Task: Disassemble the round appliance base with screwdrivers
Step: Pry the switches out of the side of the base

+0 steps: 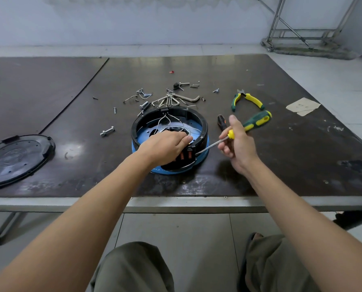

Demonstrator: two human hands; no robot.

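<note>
dark table (281, 157) carries everything, near edge toward the seated person. detached black cover (17, 159) lies flat well to the left, clear of the work zone, so judged already removed. round appliance base (198, 120) sits near the front middle of the table, open side up: black ring over a blue lower shell, white wires looping inside. left hand (165, 146) lies over the near rim with its fingers curled down into the interior, clamped on the base, probably to stop it from turning or sliding under tool force. right hand (239, 144) is closed round the green-and-yellow screwdriver (258, 121) at the neck of its handle; the shaft slants down-left, tip against the outer wall just beside the red switches (189, 154). low angle suggests prying a seam or reaching a side screw, cannot tell which. pliers (247, 100) lie beyond the right hand and a second black-and-orange screwdriver (221, 122) just right of the base, both handy. hex keys (191, 99) and loose screws (131, 99) are heaped just behind the base, one bolt (107, 131) apart to the left. judgement: mid-disassembly, ring not yet off
</note>
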